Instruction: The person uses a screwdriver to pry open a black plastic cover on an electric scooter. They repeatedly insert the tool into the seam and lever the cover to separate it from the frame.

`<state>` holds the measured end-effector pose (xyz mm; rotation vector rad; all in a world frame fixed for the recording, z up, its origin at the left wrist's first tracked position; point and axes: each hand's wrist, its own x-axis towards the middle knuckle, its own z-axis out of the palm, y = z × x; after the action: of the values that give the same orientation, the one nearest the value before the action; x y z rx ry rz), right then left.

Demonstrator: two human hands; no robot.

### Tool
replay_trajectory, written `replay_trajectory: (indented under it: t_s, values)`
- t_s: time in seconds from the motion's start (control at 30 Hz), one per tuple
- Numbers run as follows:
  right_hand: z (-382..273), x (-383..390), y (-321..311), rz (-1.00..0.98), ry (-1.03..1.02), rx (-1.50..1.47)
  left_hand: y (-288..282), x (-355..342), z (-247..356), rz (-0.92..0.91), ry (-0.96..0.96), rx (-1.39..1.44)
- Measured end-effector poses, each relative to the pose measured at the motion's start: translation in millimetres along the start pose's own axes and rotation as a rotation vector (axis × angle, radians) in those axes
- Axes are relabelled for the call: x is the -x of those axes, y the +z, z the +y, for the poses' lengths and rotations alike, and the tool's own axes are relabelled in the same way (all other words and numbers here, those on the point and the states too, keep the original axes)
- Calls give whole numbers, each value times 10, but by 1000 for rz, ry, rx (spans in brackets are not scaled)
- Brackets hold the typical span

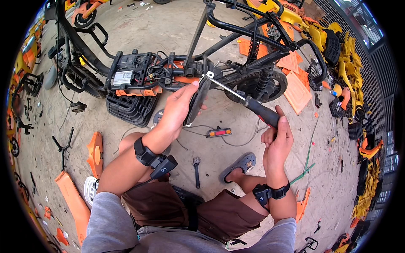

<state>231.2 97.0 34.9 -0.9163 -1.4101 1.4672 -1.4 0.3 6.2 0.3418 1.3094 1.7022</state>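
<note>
My left hand [179, 107] is closed round a flat, dark, oblong part [198, 101], its thumb near the top and fingertips showing past the far edge. A small silver bracket [209, 74] shows at the top end of that part. In my right hand [278, 141] is a screwdriver [261, 111] with a black and red handle. Its bright shaft slants up and left, and the tip is at or very near the bracket; I cannot tell whether it touches. Behind both hands stands a stripped black scooter frame [228, 40] with bare wiring and a silver-labelled box [123, 78].
An adjustable wrench [196, 172] lies on the concrete between my feet. Beyond it is a red and orange tail light [219, 132] on a cable. Orange panels [72, 202] lie at left, more [297, 92] by the rear wheel. Yellow body parts [348, 63] are heaped along the right wall.
</note>
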Motion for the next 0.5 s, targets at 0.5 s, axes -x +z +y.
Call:
replay_trajectory:
  t_s: [0.5]
  values:
    - [26, -29, 62, 101, -47, 26, 19, 20, 15, -10, -18, -64]
